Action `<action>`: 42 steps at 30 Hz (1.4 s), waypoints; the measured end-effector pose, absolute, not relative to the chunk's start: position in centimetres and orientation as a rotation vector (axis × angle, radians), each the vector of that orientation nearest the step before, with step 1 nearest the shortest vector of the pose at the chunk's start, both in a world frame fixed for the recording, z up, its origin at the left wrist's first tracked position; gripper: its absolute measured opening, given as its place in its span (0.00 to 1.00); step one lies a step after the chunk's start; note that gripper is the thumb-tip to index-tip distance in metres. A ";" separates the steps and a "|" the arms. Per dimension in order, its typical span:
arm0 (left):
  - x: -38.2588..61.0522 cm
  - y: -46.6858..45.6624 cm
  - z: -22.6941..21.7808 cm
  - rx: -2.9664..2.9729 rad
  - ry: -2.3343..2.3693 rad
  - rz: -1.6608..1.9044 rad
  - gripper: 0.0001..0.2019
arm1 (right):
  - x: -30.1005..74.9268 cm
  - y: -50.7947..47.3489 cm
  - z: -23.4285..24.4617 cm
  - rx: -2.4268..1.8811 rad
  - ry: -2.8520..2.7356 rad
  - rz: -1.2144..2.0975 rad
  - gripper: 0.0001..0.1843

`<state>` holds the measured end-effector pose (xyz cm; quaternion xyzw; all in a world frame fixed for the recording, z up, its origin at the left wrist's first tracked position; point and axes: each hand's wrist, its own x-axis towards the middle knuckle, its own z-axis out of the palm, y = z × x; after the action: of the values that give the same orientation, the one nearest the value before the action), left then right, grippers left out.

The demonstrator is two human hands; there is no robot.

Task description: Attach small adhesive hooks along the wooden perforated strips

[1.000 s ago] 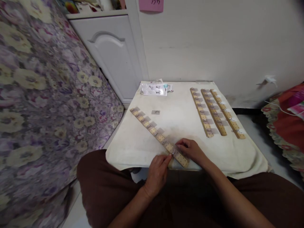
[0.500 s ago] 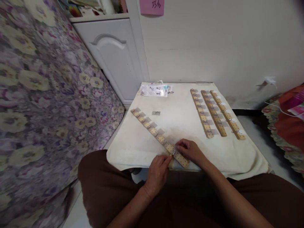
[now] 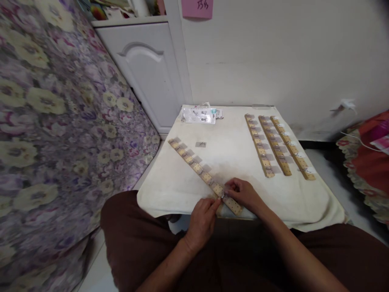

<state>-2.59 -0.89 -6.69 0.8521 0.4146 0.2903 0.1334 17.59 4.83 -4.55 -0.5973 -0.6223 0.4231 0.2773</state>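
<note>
A long, narrow wooden strip [image 3: 206, 177] with rows of small holes lies slantwise on the cloth, its near end at the table's front edge. Small metal pieces and greyish see-through cards [image 3: 197, 158] are set along it. My left hand [image 3: 202, 219] is closed at the strip's left edge, its fingertips pressed against it beside a small metal piece [image 3: 223, 196]. From the other side, my right hand [image 3: 243, 191] holds its thumb and fingers pinched close above the same piece. What lies in that pinch is too small to make out.
Three similar strips [image 3: 258, 148] with metal pieces and cards lie at the right. A small grey card [image 3: 201, 144] rests mid-table. Clear blister packs [image 3: 199, 115] lie at the back left. The table cloth [image 3: 170, 190] hangs over the front edge; a floral curtain [image 3: 69, 121] stands left.
The view has shifted very slightly. My right fingertips have moved a little closer to the metal piece; my left hand stays in place on the strip.
</note>
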 end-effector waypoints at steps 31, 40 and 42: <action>-2.7 -0.9 -6.8 2.500 1.221 0.819 0.25 | 17.4 4.8 -4.5 -1.573 -1.631 1.172 0.15; -2.7 -0.9 -6.8 2.490 1.219 0.813 0.25 | 17.3 4.9 -4.7 -1.577 -1.632 1.153 0.15; -2.7 -0.9 -6.9 2.482 1.222 0.810 0.25 | 17.3 4.8 -4.9 -1.571 -1.625 1.160 0.16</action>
<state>-2.69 -0.92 -6.91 0.8538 0.4203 0.2786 0.1293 17.29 4.85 -4.88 -0.5906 -0.6110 0.4362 0.2961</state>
